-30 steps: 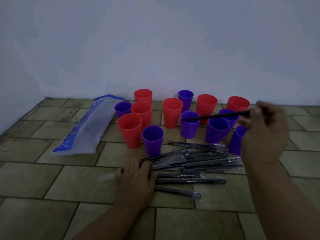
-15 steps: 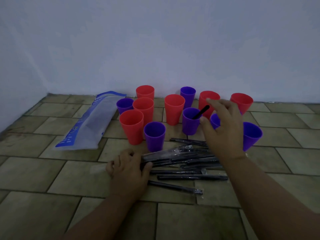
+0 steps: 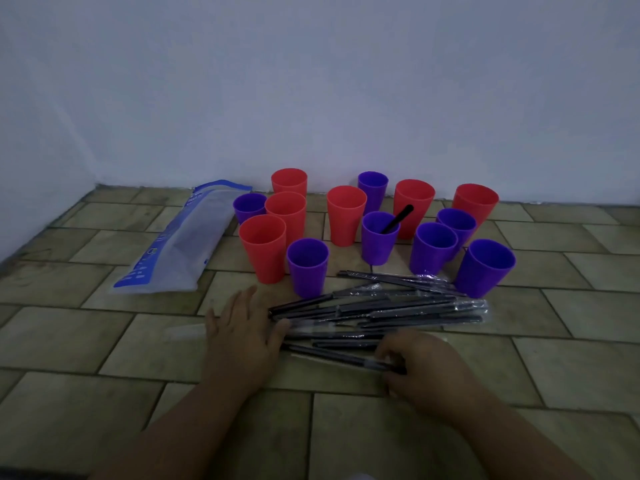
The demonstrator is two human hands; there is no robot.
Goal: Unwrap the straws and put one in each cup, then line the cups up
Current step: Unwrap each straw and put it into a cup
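At 12 o'clock, one cup (image 3: 379,242) holds straw (image 3: 399,217); other cups (image 3: 307,268) strawless, unaligned. At 5 o'clock, right hand (image 3: 420,365) fingers clamp wrapped straw (image 3: 332,355); left hand (image 3: 242,329) flat, fingers apart, beside pile (image 3: 381,306).

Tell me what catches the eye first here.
A cluster of red and purple cups stands by the wall, only one purple cup holding a black straw. In front lies a pile of wrapped straws, where the right hand grips one and the left hand lies flat.

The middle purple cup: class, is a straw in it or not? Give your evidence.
In. A black straw leans inside the purple cup, its top end sticking out over the rim.
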